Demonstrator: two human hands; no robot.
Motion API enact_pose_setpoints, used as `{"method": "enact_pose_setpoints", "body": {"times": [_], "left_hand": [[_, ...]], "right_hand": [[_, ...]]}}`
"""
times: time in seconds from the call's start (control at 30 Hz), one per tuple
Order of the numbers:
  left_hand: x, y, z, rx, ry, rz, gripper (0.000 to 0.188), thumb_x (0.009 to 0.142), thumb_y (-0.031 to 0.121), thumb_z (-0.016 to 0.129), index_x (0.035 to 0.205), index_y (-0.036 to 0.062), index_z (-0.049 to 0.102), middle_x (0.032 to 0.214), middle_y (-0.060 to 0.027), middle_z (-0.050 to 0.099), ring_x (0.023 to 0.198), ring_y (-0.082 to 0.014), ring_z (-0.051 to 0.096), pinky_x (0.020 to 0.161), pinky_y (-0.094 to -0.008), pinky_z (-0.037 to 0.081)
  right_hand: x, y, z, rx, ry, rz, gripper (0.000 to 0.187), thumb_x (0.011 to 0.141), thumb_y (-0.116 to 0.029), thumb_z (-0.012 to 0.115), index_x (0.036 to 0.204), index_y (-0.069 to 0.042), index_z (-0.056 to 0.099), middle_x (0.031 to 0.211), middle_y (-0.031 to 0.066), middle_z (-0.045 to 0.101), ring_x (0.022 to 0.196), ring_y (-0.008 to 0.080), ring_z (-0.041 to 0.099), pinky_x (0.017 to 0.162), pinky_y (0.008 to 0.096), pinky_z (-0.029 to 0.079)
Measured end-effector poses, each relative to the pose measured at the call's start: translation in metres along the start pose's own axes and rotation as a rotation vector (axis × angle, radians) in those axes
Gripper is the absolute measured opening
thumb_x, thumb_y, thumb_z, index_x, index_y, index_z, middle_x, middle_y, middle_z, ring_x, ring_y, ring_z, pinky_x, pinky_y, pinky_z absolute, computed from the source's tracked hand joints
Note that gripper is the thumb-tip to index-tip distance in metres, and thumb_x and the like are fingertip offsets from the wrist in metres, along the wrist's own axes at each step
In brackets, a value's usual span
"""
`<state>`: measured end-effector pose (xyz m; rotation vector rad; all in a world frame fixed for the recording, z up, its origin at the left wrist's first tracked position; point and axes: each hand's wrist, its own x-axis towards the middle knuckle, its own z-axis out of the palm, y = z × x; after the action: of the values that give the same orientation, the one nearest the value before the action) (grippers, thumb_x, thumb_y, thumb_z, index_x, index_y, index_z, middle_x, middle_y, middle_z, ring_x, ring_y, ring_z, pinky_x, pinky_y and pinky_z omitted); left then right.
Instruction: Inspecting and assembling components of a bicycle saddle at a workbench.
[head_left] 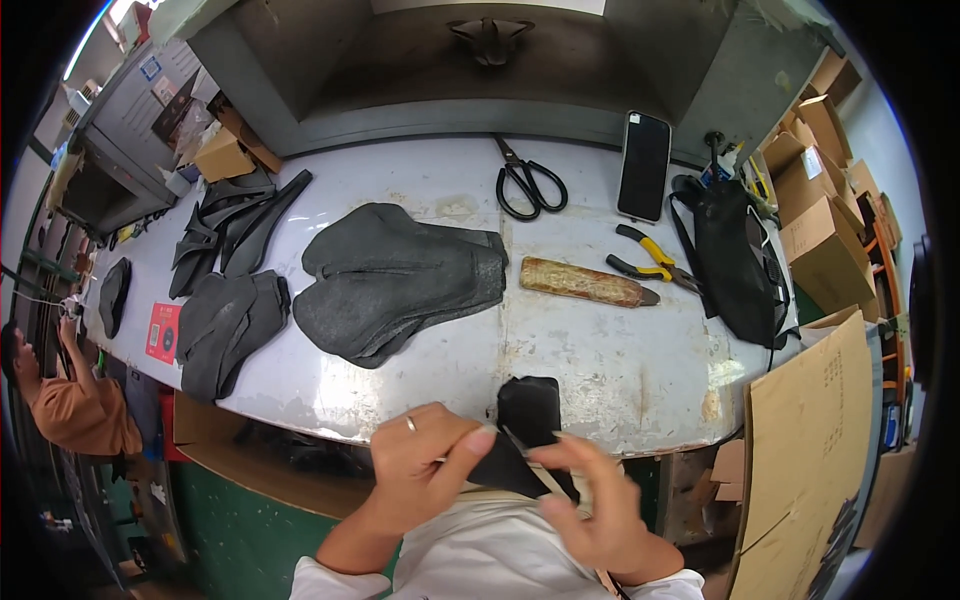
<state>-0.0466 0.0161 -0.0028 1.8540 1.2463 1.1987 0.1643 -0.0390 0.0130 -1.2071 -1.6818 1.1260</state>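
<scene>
At the table's near edge my left hand (425,460), wearing a ring, pinches a black leather-like piece (510,468) between thumb and fingers. The piece has a folded, rounded end (530,405) that rests over the table edge, and a pale line runs along it. My right hand (600,500) is at the piece's right side, its fingers blurred by motion; whether they grip it I cannot tell. Beyond my hands lies a stack of dark grey cut pieces (400,280). A wooden-looking, worn handle with a short dark tip (585,282) lies to their right.
Black-handled scissors (530,190), a phone (645,165), yellow-and-black pliers (655,262) and a black pouch-like item (735,260) lie at the back and right. More dark pieces (230,330) and a red card (163,332) are left. Cardboard (810,440) stands right; a person (85,405) sits far left.
</scene>
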Motion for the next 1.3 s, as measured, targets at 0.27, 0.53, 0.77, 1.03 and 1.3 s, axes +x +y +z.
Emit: {"method": "enact_pose_setpoints", "body": {"times": [0.27,0.53,0.77,1.03,1.3], "left_hand": [[0.009,0.020,0.018,0.033,0.012,0.126,0.016,0.077,0.011,0.080,0.083,0.0030,0.068,0.073,-0.0057,0.060,0.066,-0.0196,0.056,0.059,-0.0287,0.045],[-0.007,-0.009,0.023,-1.281,-0.516,-0.818,0.013,0.091,0.013,0.070,0.087,0.0039,0.062,0.076,0.0041,0.057,0.069,-0.0042,0.048,0.062,-0.0213,0.038],[-0.004,-0.003,0.026,-1.138,-0.366,-0.884,0.019,0.094,0.015,0.064,0.080,0.0037,0.059,0.083,-0.0026,0.056,0.076,-0.0118,0.049,0.069,-0.0269,0.039],[0.004,0.007,0.020,-0.161,-0.247,0.252,0.007,0.094,0.005,0.054,0.089,0.0006,0.054,0.074,-0.0145,0.051,0.064,-0.0314,0.052,0.057,-0.0376,0.041],[-0.019,0.006,0.039,-0.584,-0.098,0.102,0.024,0.102,0.017,0.045,0.086,0.0008,0.051,0.072,-0.0086,0.050,0.059,-0.0165,0.042,0.054,-0.0312,0.036]], "right_hand": [[-0.001,0.021,0.016,-0.010,0.091,-0.113,0.061,0.088,0.001,0.066,0.140,0.006,0.035,0.066,0.0009,0.043,0.056,0.0089,0.037,0.052,0.0241,0.030],[-0.008,0.041,0.018,0.066,0.114,-0.213,0.066,0.086,0.000,0.071,0.139,0.006,0.034,0.064,0.0033,0.050,0.057,0.0093,0.044,0.053,0.0249,0.037],[0.001,0.027,0.003,-0.034,0.089,-0.274,0.046,0.086,0.002,0.069,0.127,0.006,0.049,0.087,0.0128,0.067,0.072,0.0138,0.063,0.062,0.0254,0.049],[-0.005,0.030,0.009,0.058,0.148,-0.135,0.035,0.088,-0.001,0.069,0.121,0.003,0.057,0.096,0.0141,0.069,0.079,0.0178,0.069,0.068,0.0259,0.054],[0.003,0.010,0.008,1.200,-0.182,0.400,0.066,0.098,-0.004,0.055,0.152,-0.006,0.017,0.114,0.0165,0.064,0.100,0.0151,0.063,0.087,0.0253,0.049]]}}
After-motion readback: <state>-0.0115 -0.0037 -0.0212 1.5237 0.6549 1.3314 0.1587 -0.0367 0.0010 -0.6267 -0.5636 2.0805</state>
